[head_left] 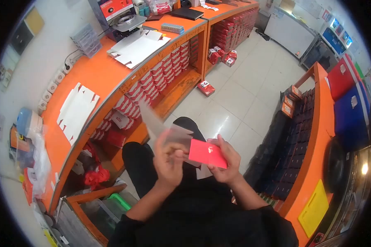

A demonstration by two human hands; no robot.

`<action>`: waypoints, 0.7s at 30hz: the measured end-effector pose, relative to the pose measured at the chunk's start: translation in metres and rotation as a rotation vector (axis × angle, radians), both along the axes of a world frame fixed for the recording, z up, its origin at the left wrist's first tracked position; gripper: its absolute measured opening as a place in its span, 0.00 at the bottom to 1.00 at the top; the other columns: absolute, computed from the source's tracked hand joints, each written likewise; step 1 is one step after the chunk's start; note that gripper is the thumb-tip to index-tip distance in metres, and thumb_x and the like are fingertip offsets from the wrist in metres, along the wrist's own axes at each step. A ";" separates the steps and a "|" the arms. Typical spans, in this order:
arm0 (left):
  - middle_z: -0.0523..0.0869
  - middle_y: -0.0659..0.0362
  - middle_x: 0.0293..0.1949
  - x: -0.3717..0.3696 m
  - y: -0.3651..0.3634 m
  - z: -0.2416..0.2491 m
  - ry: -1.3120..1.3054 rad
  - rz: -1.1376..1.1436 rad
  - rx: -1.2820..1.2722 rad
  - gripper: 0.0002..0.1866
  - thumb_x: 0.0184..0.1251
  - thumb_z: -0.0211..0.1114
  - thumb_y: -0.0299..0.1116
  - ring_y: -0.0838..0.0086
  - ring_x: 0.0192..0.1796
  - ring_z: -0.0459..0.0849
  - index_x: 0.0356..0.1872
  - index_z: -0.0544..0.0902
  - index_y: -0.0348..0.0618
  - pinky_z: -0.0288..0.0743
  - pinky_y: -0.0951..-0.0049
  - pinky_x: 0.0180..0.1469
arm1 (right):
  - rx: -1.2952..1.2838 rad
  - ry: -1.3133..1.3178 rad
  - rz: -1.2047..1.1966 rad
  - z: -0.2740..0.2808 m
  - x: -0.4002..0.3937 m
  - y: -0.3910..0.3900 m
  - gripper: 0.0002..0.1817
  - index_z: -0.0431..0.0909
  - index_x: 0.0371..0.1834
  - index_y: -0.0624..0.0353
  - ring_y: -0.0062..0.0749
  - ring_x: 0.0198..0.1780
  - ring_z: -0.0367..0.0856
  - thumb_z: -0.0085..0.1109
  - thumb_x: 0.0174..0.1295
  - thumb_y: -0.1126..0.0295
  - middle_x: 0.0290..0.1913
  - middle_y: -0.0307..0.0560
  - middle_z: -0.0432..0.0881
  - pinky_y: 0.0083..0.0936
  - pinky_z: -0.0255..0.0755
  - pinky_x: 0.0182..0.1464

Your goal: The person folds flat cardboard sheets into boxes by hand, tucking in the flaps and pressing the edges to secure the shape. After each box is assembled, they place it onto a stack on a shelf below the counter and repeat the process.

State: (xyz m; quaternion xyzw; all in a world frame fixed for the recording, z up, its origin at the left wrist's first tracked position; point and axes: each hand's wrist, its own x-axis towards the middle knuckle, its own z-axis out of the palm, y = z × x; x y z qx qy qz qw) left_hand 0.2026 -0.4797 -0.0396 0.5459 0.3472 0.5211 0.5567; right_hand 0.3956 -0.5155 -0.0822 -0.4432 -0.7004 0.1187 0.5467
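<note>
A flat red piece (208, 153) with a small pale mark is held above my lap. My right hand (226, 161) grips its right end, thumb along the upper edge. My left hand (169, 160) is at its left end, fingers bent and partly blurred. A pale, blurred sheet (169, 133) extends up and left from between my hands, behind my left fingers. What exactly my left fingers pinch is too smeared to tell. A pale corner also shows below the red piece.
An orange counter (97, 64) curves along the left, bearing flat white cut-outs (77, 113) and a machine (121, 20). Stacked red-and-white boxes (152, 80) fill its shelves. One red box (206, 88) lies on the floor. At right, a yellow board (313, 209) lies on another orange counter (301, 181).
</note>
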 end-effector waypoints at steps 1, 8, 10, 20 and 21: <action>0.87 0.57 0.37 -0.003 0.003 0.002 0.026 0.085 0.107 0.18 0.87 0.57 0.37 0.78 0.38 0.87 0.63 0.80 0.32 0.84 0.75 0.40 | 0.072 -0.016 0.072 0.004 0.004 0.002 0.45 0.63 0.79 0.72 0.58 0.53 0.89 0.71 0.64 0.58 0.53 0.67 0.86 0.43 0.82 0.58; 0.85 0.60 0.26 -0.019 0.002 -0.007 0.340 0.150 0.447 0.15 0.73 0.61 0.15 0.80 0.26 0.82 0.53 0.91 0.36 0.75 0.79 0.30 | 0.058 0.003 -0.028 0.021 -0.014 0.006 0.45 0.67 0.77 0.71 0.57 0.57 0.89 0.77 0.58 0.62 0.60 0.65 0.85 0.38 0.83 0.57; 0.85 0.59 0.26 -0.013 -0.004 -0.015 0.384 0.158 0.446 0.15 0.72 0.62 0.14 0.80 0.26 0.82 0.54 0.91 0.36 0.75 0.79 0.31 | 0.145 -0.057 0.029 0.022 -0.013 0.007 0.42 0.68 0.75 0.71 0.57 0.57 0.89 0.75 0.59 0.63 0.63 0.64 0.84 0.38 0.83 0.56; 0.86 0.61 0.29 -0.001 -0.025 0.005 0.337 0.044 0.176 0.11 0.75 0.66 0.20 0.82 0.26 0.81 0.53 0.91 0.37 0.75 0.79 0.31 | 0.026 0.204 0.065 0.017 -0.006 -0.001 0.36 0.70 0.71 0.68 0.38 0.58 0.84 0.74 0.60 0.70 0.64 0.57 0.77 0.34 0.79 0.58; 0.86 0.61 0.29 -0.001 -0.025 0.012 0.336 0.059 0.178 0.11 0.75 0.66 0.20 0.82 0.26 0.81 0.53 0.91 0.37 0.75 0.79 0.31 | 0.007 0.266 0.079 0.016 -0.004 0.001 0.35 0.71 0.70 0.68 0.37 0.59 0.83 0.74 0.60 0.71 0.65 0.56 0.77 0.34 0.80 0.58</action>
